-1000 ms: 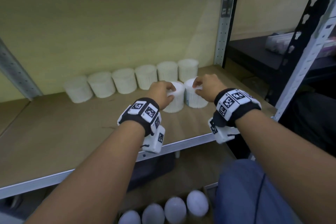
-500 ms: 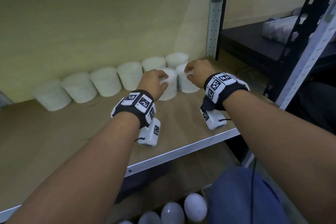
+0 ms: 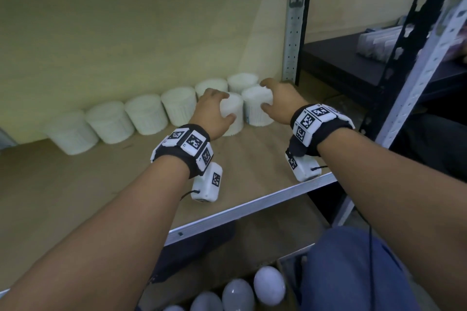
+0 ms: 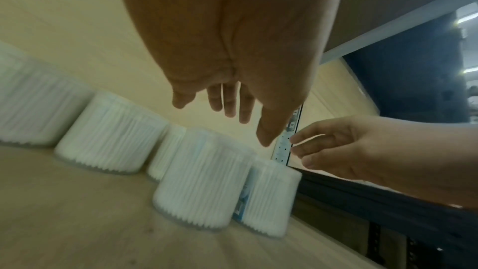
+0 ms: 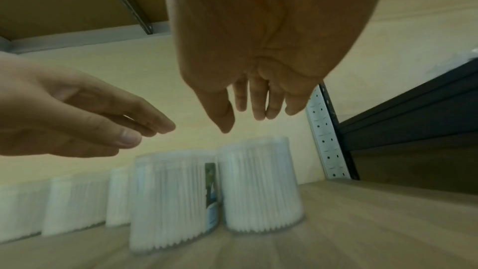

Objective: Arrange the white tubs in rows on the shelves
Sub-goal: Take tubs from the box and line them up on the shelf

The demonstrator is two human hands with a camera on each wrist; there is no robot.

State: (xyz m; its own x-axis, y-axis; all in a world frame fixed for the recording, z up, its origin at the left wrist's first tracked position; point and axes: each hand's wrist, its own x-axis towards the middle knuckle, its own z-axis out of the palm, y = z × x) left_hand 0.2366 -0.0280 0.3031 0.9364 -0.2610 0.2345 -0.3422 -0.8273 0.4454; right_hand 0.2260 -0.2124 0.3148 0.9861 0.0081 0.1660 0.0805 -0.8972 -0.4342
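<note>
Two white tubs stand side by side on the wooden shelf [image 3: 75,184], just in front of a back row of several white tubs [image 3: 146,113] along the wall. My left hand [image 3: 217,106] hovers over the left front tub [image 3: 233,118], fingers relaxed and holding nothing. My right hand [image 3: 275,98] hovers over the right front tub [image 3: 257,108], also holding nothing. In the left wrist view my left hand [image 4: 232,99] hangs above the tub [image 4: 201,187] without touching it. In the right wrist view my right hand [image 5: 253,99] is likewise clear of its tub [image 5: 258,187].
A perforated metal upright [image 3: 293,33] stands right behind the right front tub. The shelf's metal front rail [image 3: 252,207] runs below my wrists. More white tubs [image 3: 267,288] sit in a box below. A dark shelving unit [image 3: 353,58] stands to the right.
Both hands held the two front tubs and slid them back toward the rear row. Now both hands have let go and lifted off, fingers spread.
</note>
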